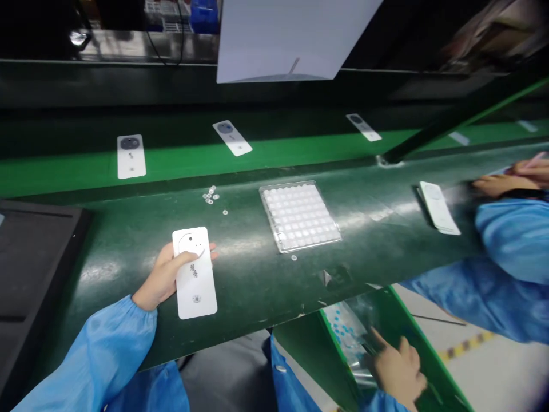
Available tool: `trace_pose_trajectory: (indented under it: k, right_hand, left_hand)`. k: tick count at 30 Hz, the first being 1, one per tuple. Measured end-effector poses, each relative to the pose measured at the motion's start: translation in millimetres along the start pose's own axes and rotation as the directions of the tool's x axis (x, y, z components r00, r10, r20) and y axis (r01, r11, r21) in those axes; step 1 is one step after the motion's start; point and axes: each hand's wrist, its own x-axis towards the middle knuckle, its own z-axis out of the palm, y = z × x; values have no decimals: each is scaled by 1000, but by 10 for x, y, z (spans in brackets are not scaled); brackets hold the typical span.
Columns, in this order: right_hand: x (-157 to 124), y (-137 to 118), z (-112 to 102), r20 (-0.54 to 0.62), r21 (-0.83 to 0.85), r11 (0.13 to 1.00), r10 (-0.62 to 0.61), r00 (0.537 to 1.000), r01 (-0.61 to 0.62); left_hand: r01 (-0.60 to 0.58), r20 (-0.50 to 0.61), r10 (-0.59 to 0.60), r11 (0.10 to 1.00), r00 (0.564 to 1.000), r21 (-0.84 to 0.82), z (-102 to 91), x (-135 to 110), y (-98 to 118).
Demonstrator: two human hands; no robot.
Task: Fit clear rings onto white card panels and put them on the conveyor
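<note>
My left hand point(165, 272) grips a white phone back cover point(197, 289), its thumb lying across the front near the camera outline and fingertips showing past the far edge. The cover has dark lettering and a small round mark. My right hand point(398, 366), blurred, is low over an open green drawer point(407, 320), with its fingers apart. Beside its fingertips in the drawer lies a clear plastic bag point(345, 332) with blue dots. A clear tray point(300, 216) filled with rows of small white round pieces sits mid-bench. Small white rings point(210, 195) lie loose to its left.
Behind the green bench point(249, 286), a green conveyor strip point(180, 154) carries several phone covers point(131, 163). A co-worker's blue sleeve point(510, 229) and hands are at right, near stacked covers point(440, 209). A black tray point(38, 274) stands left; a slanted post point(412, 143) rises at right.
</note>
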Motion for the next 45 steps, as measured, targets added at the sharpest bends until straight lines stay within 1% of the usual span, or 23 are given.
trace_pose_trajectory:
  k: [2,3,4,5,6,7,8,10,12,13,15,17,19,21,25,27,32,34,36,40,41,43,45]
  right_hand:
    - [-1,-231,54,-198,-88,996,14,980,-32]
    - [11,-436,51,-272,-50,998,15,962,-30]
    - [23,-692,40,-325,2,999,-39,945,42]
    - [31,-992,32,-359,72,984,-125,925,161]
    - [31,-1324,40,-360,134,930,-277,891,343]
    - [25,-1675,71,-362,183,834,-435,825,520]
    - [16,-2031,130,-324,230,717,-581,746,658]
    - [10,-2702,323,-191,352,483,-801,567,802]
    - [51,-3235,554,-80,394,371,-897,434,841]
    - [88,-3429,656,-38,391,354,-916,399,850]
    - [165,-3648,789,7,367,350,-927,374,862]
    - [185,-3641,812,13,359,347,-930,367,866]
    - [87,-3432,740,10,370,312,-943,332,875]
    - [-131,-3080,610,26,380,252,-965,263,890]
    - [-672,-2305,365,61,364,90,-995,73,927]
    - [-839,-2058,316,17,376,33,-999,28,926]
    - [-850,-1931,325,-66,556,-34,-998,4,830]
    - [-814,-1970,311,-42,629,-6,-999,26,777]
    - [-796,-2040,282,-17,711,60,-995,103,701]
    - [-703,-2358,210,132,879,275,-925,355,389]
    - [-650,-2479,190,182,889,324,-898,401,323]
    - [-522,-2736,148,247,880,386,-869,429,276]
    - [-405,-2966,108,249,865,384,-887,390,322]
  left_hand:
    - [-1,-3,2,1000,1000,13,8,-2,2]
    - [-2,-1,2,1000,1000,15,9,-3,2]
    - [-5,0,5,1000,1000,14,9,-4,2]
    - [-8,3,8,1000,1000,11,7,-4,1]
    - [-11,10,11,1000,1000,6,4,-3,1]
    - [-17,20,17,1000,1000,0,0,-1,0]
    - [-24,30,24,1000,999,-8,-4,1,-2]
    - [-34,47,35,999,998,-21,-9,4,-6]
    - [-34,58,36,999,998,-29,-11,4,-13]
    - [-33,65,35,999,997,-33,-13,4,-17]
    - [-36,87,40,998,995,-44,-25,11,-31]
    - [-54,101,60,997,993,-62,-45,23,-48]
    - [-91,92,98,993,991,-75,-67,36,-67]
    - [-140,64,144,988,987,-65,-81,39,-82]
    - [-210,7,210,977,978,40,-72,10,-96]
    - [-235,29,233,967,972,101,-58,-13,-100]
    - [-280,118,259,931,959,234,-49,-36,-113]
    - [-299,126,275,916,953,266,-62,-30,-121]
    - [-321,130,295,901,947,292,-79,-22,-129]
    - [-364,168,322,836,932,412,-105,-9,-145]
    - [-378,184,330,800,926,467,-106,-8,-146]
    - [-414,214,360,700,908,582,-95,-13,-141]
    - [-452,243,398,604,884,656,-67,-30,-131]
